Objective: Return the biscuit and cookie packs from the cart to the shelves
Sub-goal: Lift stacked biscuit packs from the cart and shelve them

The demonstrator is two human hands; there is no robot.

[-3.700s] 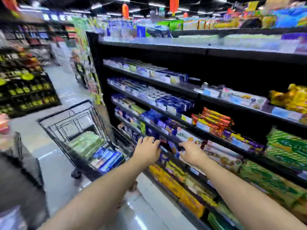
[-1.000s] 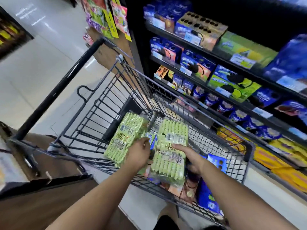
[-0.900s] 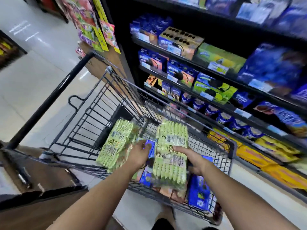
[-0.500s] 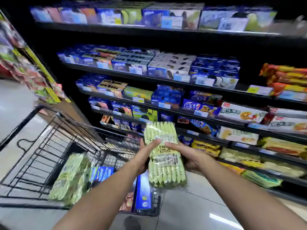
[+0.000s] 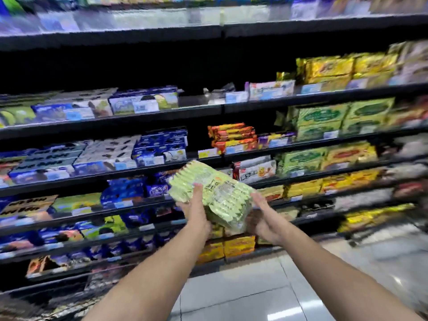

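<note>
A light green multi-pack of biscuits (image 5: 216,189) hangs tilted in front of the black shelves (image 5: 111,120), its upper end pointing up and left. My left hand (image 5: 196,210) grips its left side, fingers lying over the printed face. My right hand (image 5: 262,218) supports the lower right end with fairly straight fingers. The pack is level with the middle shelves, in front of blue cookie packs (image 5: 159,148) and red-orange packs (image 5: 234,136). The cart is out of view.
Blue and white cookie boxes fill the shelves on the left. Green boxes (image 5: 324,119) and yellow packs (image 5: 328,68) stand on the right. Yellow packs (image 5: 238,246) sit on the bottom shelf. Glossy floor tiles (image 5: 234,295) lie below. The picture is motion-blurred.
I lifted the green pack out of the cart with both hands and turned right along the shelves. The cart left the view and the pack now tilts to the left.
</note>
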